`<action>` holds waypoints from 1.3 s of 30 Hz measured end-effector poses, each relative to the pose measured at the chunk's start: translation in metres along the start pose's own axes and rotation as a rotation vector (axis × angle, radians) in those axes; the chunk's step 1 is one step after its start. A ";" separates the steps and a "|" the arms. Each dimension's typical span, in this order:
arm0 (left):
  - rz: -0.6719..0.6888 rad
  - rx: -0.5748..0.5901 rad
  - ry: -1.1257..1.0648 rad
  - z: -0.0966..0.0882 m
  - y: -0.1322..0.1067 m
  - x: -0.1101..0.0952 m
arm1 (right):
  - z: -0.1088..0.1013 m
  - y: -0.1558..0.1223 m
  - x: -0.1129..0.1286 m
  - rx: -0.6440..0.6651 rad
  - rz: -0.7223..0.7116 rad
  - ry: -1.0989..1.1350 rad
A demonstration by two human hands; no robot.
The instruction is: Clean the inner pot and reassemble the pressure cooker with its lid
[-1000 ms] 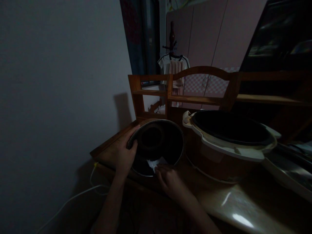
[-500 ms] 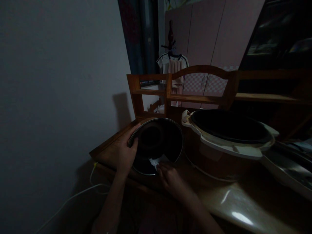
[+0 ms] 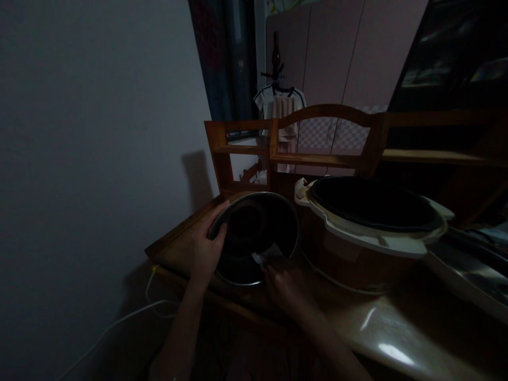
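Since approx. half a sec ago the right hand (image 3: 283,286) has slid w/ its white wipe (image 3: 260,258) from the lower middle of the round dark pan (image 3: 254,227) toward its lower-right rim, and less of the wipe shows now. Left hand (image 3: 204,248) is clamped on the pan's left rim, thumb inside, fingers behind, holding it tilted on the wooden table (image 3: 381,328) just left of the open cooker (image 3: 369,238). Right fingertips are closed on the wipe and press it to the pan's inner face; room's dim, so finer grip detail can't be told.
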State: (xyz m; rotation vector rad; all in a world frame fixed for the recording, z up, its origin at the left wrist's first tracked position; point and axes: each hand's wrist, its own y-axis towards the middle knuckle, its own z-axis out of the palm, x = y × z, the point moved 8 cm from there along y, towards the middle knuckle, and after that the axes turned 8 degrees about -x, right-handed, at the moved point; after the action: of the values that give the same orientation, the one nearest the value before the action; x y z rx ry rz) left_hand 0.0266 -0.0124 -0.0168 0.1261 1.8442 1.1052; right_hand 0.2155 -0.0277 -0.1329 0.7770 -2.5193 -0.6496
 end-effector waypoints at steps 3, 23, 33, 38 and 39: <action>-0.001 0.004 -0.004 0.000 0.000 0.000 | 0.002 0.001 -0.002 -0.025 0.027 -0.033; 0.052 0.049 -0.016 0.012 -0.003 -0.013 | 0.004 -0.006 0.001 -0.024 0.114 -0.032; 0.045 0.026 -0.008 0.011 -0.001 -0.013 | 0.004 -0.012 0.047 0.088 0.085 0.345; 0.050 0.018 -0.001 0.010 0.000 -0.011 | 0.007 -0.014 0.037 0.088 0.029 0.373; 0.052 0.018 0.001 0.010 0.001 -0.011 | 0.007 -0.014 0.034 0.089 0.023 0.385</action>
State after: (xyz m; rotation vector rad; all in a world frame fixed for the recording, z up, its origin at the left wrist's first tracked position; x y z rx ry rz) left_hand 0.0396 -0.0113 -0.0106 0.1847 1.8617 1.1248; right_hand 0.1915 -0.0567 -0.1378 0.8151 -2.2113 -0.3413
